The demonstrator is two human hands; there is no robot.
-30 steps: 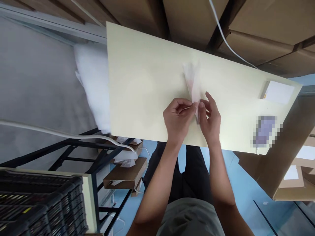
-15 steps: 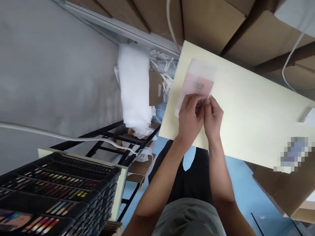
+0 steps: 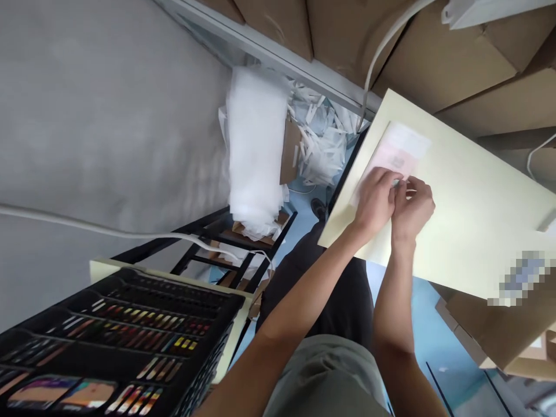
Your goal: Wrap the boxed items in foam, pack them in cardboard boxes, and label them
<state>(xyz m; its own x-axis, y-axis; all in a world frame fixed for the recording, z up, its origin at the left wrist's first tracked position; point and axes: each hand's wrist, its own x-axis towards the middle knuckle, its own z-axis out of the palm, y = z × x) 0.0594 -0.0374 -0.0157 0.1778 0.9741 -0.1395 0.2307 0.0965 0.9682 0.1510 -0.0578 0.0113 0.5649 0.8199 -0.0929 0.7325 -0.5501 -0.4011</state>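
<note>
Head view: your left hand (image 3: 376,196) and right hand (image 3: 412,209) meet at the fingertips, apparently pinching the pink-and-white packet (image 3: 398,152), which has shifted to the left end of the tabletop (image 3: 473,226), so handling appears ongoing.

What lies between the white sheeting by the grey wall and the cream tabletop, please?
In the head view, brown cardboard, a heap of white strips and some blue floor lie between them.

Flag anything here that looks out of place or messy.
The loose white strips between the white bundle and the table look untidy, jumbled at all angles, while the black trays stand in a neat stack. Nothing looks clearly spilled or damaged, though the pinkish packet at the left hand is too blurred to judge.
</note>
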